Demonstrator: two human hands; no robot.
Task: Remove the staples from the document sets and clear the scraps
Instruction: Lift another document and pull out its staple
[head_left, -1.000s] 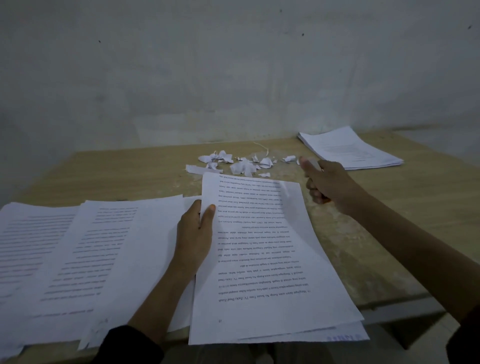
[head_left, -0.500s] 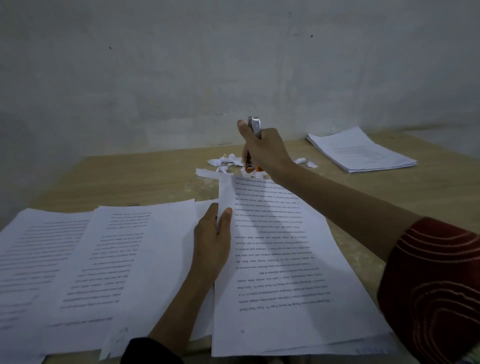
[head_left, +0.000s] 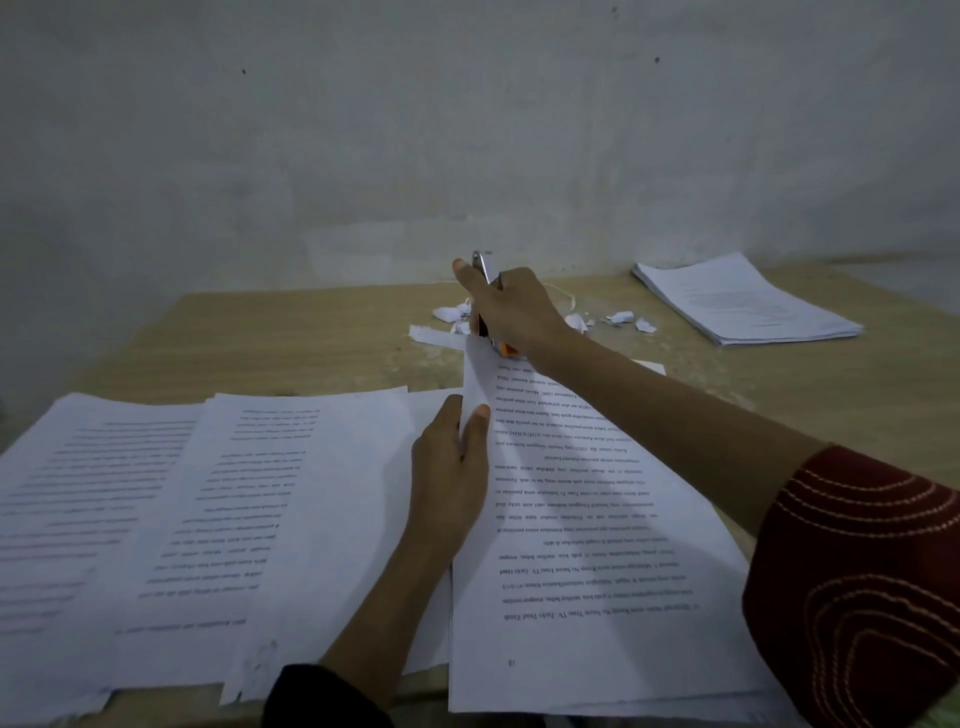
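right hand (head_left: 511, 306) grips staple remover (head_left: 485, 291) at document set (head_left: 587, 519) corner; left hand (head_left: 451, 467) pinches its edge.

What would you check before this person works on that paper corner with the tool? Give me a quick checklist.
1. Tool gripped: ok. The right hand is curled round the metal tool.
2. Paper held steady: ok. The left hand pinches the left edge of the document set.
3. Tool seated on the staple: cannot tell. The hand hides that far corner.
4. Debris cleared: not ok. Torn scraps lie on the table just behind the corner.
5. Other papers out of the way: ok. The far stack lies apart, at the far right.
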